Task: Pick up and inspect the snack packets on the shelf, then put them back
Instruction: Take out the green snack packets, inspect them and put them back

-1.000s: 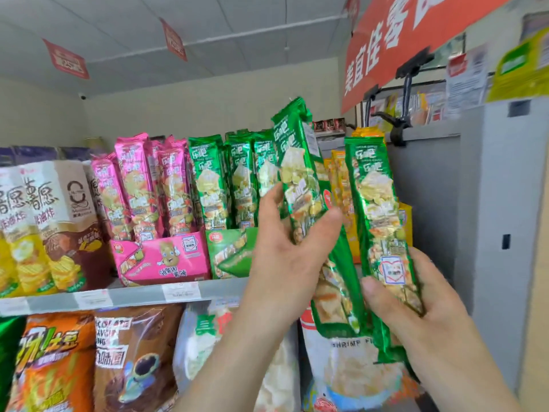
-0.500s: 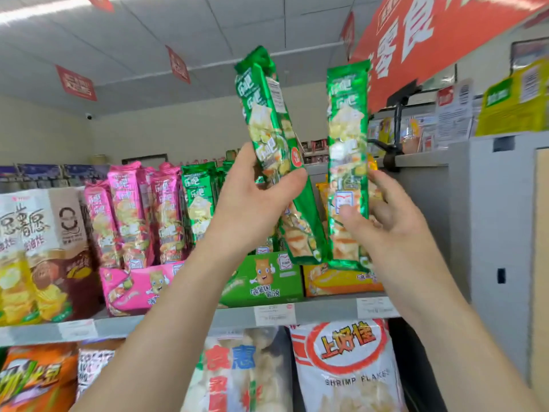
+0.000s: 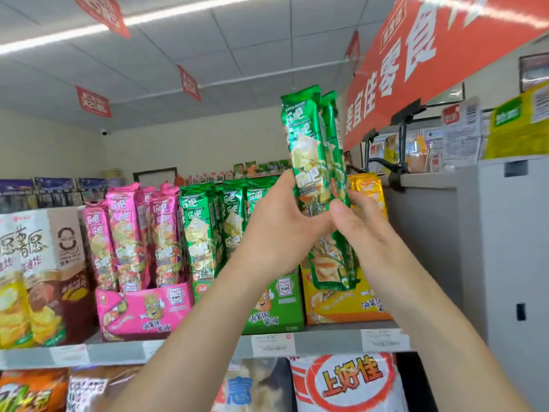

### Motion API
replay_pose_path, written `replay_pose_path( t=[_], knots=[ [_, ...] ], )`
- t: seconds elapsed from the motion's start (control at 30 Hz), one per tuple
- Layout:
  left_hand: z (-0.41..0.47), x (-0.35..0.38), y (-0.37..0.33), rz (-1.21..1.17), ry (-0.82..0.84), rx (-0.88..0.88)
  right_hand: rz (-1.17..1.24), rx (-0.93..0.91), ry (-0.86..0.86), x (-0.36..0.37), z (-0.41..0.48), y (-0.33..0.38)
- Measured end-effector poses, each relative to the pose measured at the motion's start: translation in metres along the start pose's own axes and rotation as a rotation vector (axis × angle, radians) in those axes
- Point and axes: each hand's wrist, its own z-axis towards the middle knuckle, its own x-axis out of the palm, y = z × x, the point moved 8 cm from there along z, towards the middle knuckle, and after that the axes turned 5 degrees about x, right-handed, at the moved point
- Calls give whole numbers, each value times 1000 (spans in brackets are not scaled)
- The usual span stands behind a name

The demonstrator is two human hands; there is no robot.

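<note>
Green snack packets [image 3: 312,150], two of them, are held upright in the air in front of the shelf [image 3: 208,349]. One is pressed flat behind the other, so that only the top and the right edge of the back one show. The left hand [image 3: 276,230] grips the pair from the left at about the middle, its fingers curled round the wrappers. The right hand [image 3: 368,236] grips the same place from the right, and the two thumbs meet on the front wrapper. The tops of the packets stand higher than everything on the shelf, and their lower ends hang in front of the yellow display box [image 3: 341,307]. On the shelf three open boxes stand side by side. The pink display box [image 3: 142,307] carries pink packets [image 3: 130,233], and the green display box [image 3: 276,304] carries shelved green packets [image 3: 205,230] of the same kind. The yellow one carries yellow packets [image 3: 367,185], partly hidden behind the right hand. Left of the pink box stand large brown and white crisp bags [image 3: 44,263]. White price labels [image 3: 273,344] sit on the front edge of the shelf, and under it shows a white bag with a red ring [image 3: 347,382]. A red banner [image 3: 430,55] hangs above at the right, over a grey cabinet [image 3: 490,233].
</note>
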Motion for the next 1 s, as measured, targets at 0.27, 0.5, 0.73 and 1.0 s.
replay_pose_path(
  t=[0.27,0.5,0.73,1.0],
  knots=[
    [11,7,-21,110,310,109,26,-50,-286,-36,25,7],
    [94,-6,-11,892,450,242,-35,14,-306,-46,42,-4],
    [111,10,71,1049,940,-209,-9,73,-269,-48,41,-20],
    [110,-7,78,906,752,-193,63,43,-265,-43,49,-12]
  ],
)
